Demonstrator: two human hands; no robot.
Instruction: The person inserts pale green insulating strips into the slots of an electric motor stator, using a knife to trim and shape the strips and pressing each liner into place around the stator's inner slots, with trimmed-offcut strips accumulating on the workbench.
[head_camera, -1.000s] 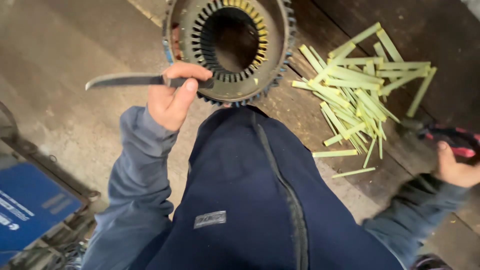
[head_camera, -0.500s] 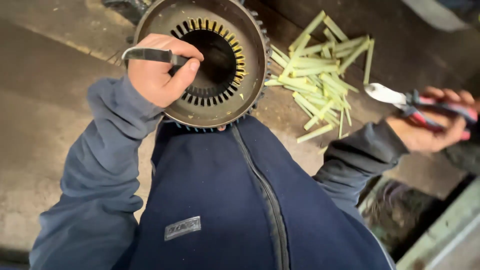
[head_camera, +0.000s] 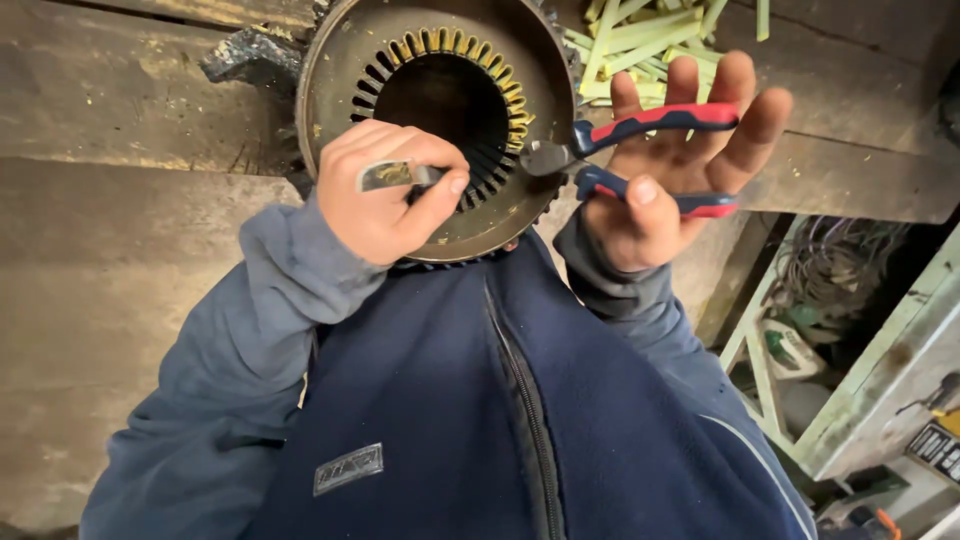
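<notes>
Surface: worn wooden bench (head_camera: 130, 250), grimy; pile of yellow-green strips (head_camera: 640, 40) lying at the far right edge.
Workpiece: round metal stator (head_camera: 440, 120), propped against the jacket front, bore facing up; slots around the bore lined with yellowish inserts.
Left hand (head_camera: 385, 190): closed around a flat metal blade (head_camera: 395, 175), resting on the stator's near rim.
Right hand (head_camera: 680, 160): fingers spread loosely about red-and-blue pliers (head_camera: 640, 150), handles parted; whether the nose was gripping anything could not be told.
Key relation: pliers' long axis roughly horizontal, nose pointing left at the stator's right rim, touching or just beside it; both hands close to it.
Contents: bore itself empty, dark.
Background: pale green frame (head_camera: 850, 380) with tangled wire, lower right.
</notes>
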